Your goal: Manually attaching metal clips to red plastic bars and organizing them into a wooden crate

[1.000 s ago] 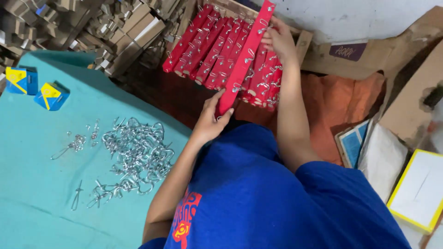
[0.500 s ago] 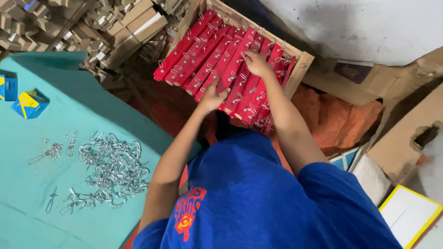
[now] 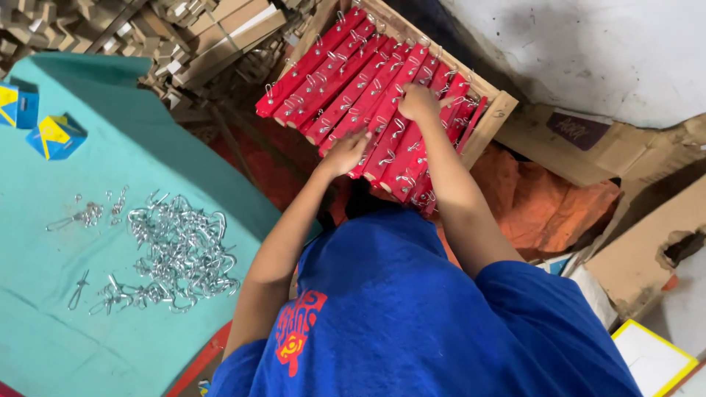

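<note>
Head view. Both hands rested flat on a row of red strips (image 3: 368,88), each strip fitted with small metal hooks and laid side by side in a tilted wooden crate (image 3: 491,121), probably so that they packed level. The left hand (image 3: 344,153) pressed the near ends with fingers spread, its grip open and clasping nothing. The right hand (image 3: 419,101) lay farther up the same strips, fingers loosely curled on top, nothing clasped. On the teal worktop (image 3: 44,309), well apart to the left, lay a heap of loose metal hooks (image 3: 176,254) and two small blue-and-yellow boxes (image 3: 40,121).
</note>
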